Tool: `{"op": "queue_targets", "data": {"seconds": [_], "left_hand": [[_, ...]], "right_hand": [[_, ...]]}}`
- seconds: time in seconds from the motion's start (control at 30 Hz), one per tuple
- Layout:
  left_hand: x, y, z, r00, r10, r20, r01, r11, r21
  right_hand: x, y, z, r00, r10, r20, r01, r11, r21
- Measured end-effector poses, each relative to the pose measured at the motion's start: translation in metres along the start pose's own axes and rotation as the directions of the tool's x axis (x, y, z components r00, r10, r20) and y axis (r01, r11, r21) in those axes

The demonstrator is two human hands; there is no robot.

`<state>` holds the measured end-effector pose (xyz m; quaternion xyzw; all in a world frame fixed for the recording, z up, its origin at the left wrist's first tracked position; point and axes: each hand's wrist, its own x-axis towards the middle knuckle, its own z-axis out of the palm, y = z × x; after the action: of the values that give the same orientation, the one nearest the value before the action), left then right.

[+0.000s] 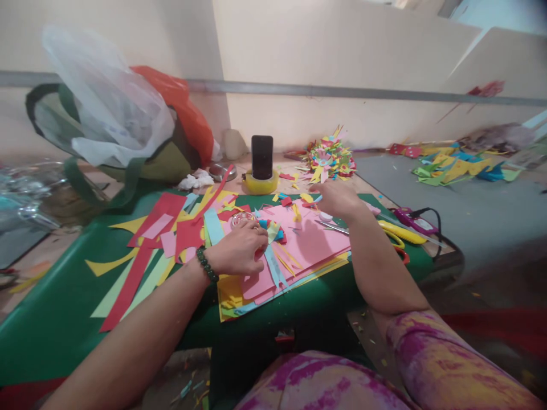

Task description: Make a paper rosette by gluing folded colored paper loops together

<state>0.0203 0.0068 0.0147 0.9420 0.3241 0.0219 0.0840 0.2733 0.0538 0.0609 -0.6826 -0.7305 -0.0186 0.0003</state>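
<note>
My left hand, with a dark green bead bracelet at its wrist, is over the left part of a pink paper stack. Its fingers are curled; what they pinch is hidden. Right against the fingertips is a cluster of blue, red and pale green paper pieces. Behind the knuckles lies a clear tape roll. My right hand reaches across the stack's far edge, fingers closed and pointing down at small paper scraps. Too small to tell is whatever it grips. Scissor blades lie below that hand.
Red, yellow and green paper strips spread over the green mat at left. Behind are a phone propped on a yellow tape roll and a paper-flower heap. Bags stand far left; a yellow-handled tool lies right.
</note>
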Motion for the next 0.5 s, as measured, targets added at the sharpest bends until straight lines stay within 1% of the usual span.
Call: {"op": "queue_targets", "data": {"seconds": [0.03, 0.1, 0.13, 0.2, 0.3, 0.37, 0.43, 0.5], "left_hand": [[-0.001, -0.001, 0.000, 1.000, 0.000, -0.009, 0.000, 1.000, 0.002], [-0.002, -0.002, 0.001, 1.000, -0.001, -0.027, 0.001, 1.000, 0.003], [-0.002, -0.003, 0.002, 0.999, 0.000, -0.034, 0.000, 1.000, 0.003], [-0.003, -0.005, 0.003, 0.999, 0.006, -0.047, -0.006, 1.000, 0.005], [-0.003, -0.006, 0.003, 0.997, 0.013, -0.075, -0.012, 1.000, 0.017], [-0.004, -0.006, 0.003, 0.995, 0.018, -0.095, -0.016, 0.999, 0.028], [-0.004, -0.006, 0.003, 0.994, 0.024, -0.107, -0.020, 0.999, 0.036], [-0.004, -0.007, 0.004, 0.993, 0.037, -0.111, -0.033, 0.999, 0.041]], "right_hand": [[-0.005, -0.005, -0.001, 0.992, -0.107, 0.065, 0.105, 0.994, 0.036], [-0.015, -0.021, -0.001, 0.936, -0.312, 0.161, 0.293, 0.947, 0.132], [-0.020, -0.030, 0.001, 0.903, -0.387, 0.189, 0.361, 0.919, 0.158], [-0.027, -0.048, 0.006, 0.851, -0.474, 0.228, 0.451, 0.880, 0.146], [-0.032, -0.067, 0.016, 0.813, -0.504, 0.292, 0.507, 0.859, 0.072], [-0.033, -0.071, 0.020, 0.809, -0.501, 0.308, 0.515, 0.856, 0.041], [-0.033, -0.069, 0.021, 0.826, -0.504, 0.253, 0.514, 0.857, 0.032], [-0.033, -0.065, 0.019, 0.855, -0.500, 0.138, 0.496, 0.866, 0.059]]}}
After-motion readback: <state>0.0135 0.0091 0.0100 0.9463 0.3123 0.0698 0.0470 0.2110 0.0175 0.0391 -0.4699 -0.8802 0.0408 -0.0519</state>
